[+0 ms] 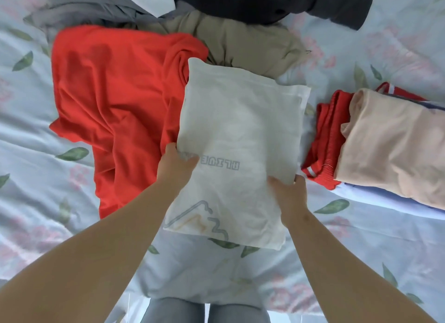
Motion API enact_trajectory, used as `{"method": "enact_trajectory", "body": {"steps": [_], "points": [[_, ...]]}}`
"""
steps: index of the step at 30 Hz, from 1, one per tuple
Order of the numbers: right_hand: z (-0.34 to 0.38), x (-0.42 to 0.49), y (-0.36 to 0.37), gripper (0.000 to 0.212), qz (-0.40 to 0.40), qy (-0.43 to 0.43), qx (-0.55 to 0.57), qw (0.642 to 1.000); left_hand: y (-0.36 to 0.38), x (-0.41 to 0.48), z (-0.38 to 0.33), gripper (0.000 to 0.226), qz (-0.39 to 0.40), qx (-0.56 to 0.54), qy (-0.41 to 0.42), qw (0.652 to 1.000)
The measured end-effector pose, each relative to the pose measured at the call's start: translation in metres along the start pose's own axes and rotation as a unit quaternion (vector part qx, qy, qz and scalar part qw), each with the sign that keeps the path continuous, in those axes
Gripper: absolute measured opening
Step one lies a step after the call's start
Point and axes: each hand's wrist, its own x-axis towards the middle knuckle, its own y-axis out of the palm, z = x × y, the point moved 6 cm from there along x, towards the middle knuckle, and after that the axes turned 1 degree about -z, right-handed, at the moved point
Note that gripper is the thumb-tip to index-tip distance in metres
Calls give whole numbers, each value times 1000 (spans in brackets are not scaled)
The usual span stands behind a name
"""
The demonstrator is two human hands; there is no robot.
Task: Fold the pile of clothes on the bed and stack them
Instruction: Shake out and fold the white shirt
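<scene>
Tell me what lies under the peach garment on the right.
Under the peach garment a red garment with white trim sticks out, and below it a pale blue garment. Anything else between them is covered.

Premises: domestic bedroom. Basis: a bed (pixel 385 250) made up with a pale blue sheet printed with pink flowers and green leaves fills the view. Household laundry lies on it: a loose red garment (pixel 115 101), a heap (pixel 240 43) of khaki, grey and dark pieces at the far side, a folded white T-shirt (pixel 240 130), and a folded stack (pixel 390 149) at the right.
</scene>
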Motion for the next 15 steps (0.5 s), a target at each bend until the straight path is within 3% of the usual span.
{"method": "enact_trajectory", "body": {"steps": [3, 6, 8, 10, 12, 15], "points": [[-7, 0, -2, 22, 50, 31, -1, 998, 3, 1, 3, 37, 55, 58, -15, 997], [-9, -7, -10, 15, 105, 77, 45, 990, 3, -4, 14, 28, 134, -63, -51, 988], [-20, -15, -20, 11, 143, 108, 61, 982, 6, -20, 28, 28, 234, -133, -107, 957], [-34, -24, -28, 14, 174, 129, 44, 975, 10, -37, 43, 28, 305, -101, -148, 935], [-41, -24, -32, 22, 167, 115, 20, 979, 11, -38, 47, 28, 279, -95, -132, 946], [-27, -12, -25, 26, 141, 90, 61, 984, 17, -27, 36, 31, 217, -175, -125, 952]]}}
